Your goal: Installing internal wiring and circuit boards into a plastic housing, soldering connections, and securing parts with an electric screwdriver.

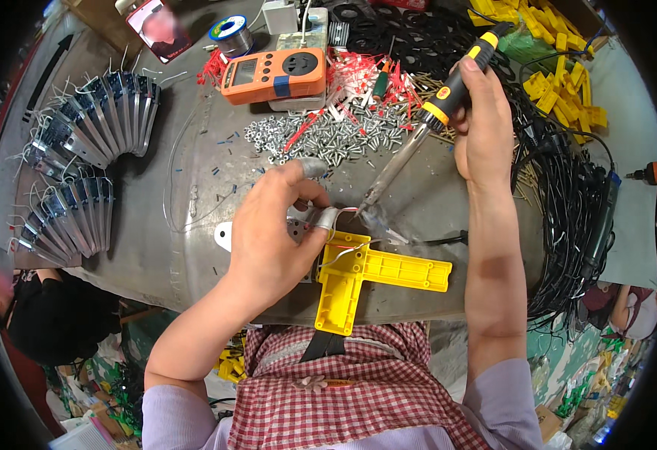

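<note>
My right hand (486, 127) grips the black-and-yellow handle of a soldering iron (437, 105). Its metal shaft slants down and left, and the tip is close to my left fingertips. With thumb and fingers pinched, my left hand (268, 221) holds a thin wire (334, 222); grey covers show on some of its fingertips. A yellow plastic housing (341, 296), open side up with ribs inside, lies below the pinch at the table's near edge. Thin white and red wires run over it. A black cable (441, 241) leads off to the right. Faint smoke hangs near the tip.
An orange meter (276, 75) and a solder spool (231, 36) stand at the back. Loose screws (336, 135) are heaped before them. Fanned rows of circuit boards (92, 120) sit left. Bundled black cables (568, 202) and yellow parts (565, 97) lie right. Other people are nearby.
</note>
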The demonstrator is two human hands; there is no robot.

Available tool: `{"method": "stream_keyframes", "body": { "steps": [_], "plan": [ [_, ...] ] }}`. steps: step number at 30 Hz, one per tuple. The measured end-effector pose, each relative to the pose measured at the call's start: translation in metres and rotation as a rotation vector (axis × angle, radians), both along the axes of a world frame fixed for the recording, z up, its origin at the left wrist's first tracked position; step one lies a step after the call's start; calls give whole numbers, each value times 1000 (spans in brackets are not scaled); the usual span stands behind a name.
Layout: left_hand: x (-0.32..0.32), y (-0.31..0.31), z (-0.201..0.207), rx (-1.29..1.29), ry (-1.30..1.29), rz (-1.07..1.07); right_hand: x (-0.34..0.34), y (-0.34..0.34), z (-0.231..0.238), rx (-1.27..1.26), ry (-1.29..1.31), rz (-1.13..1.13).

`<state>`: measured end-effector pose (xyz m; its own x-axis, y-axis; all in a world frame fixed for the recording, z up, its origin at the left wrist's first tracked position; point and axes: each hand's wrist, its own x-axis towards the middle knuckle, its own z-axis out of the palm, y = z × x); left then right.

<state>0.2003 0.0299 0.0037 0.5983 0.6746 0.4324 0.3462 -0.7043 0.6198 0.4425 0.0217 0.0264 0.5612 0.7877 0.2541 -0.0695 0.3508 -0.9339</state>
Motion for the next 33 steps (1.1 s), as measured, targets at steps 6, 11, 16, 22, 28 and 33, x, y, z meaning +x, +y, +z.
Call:
{"method": "stream_keyframes", "body": {
  "steps": [6, 11, 16, 22, 28, 33],
  "plan": [
    [4, -1, -2, -8, -9, 11, 4, 1, 1, -37, -28, -6],
    [4, -1, -5, -11, -5, 22, 5, 2, 0, -50, -5, -20],
    [3, 1, -13, -3, -69, -4, 2, 5, -2, -67, 6, -8],
    [-7, -9, 8, -478, -99, -64, 4, 3, -6, -131, 110, 45],
    [-13, -17, 3, -412, -91, -126, -14, -2, 6, -176, 87, 181],
    [-15, -17, 3, -364, -52, -98, -10, -1, 2, -135, 59, 237]
  ]
}}
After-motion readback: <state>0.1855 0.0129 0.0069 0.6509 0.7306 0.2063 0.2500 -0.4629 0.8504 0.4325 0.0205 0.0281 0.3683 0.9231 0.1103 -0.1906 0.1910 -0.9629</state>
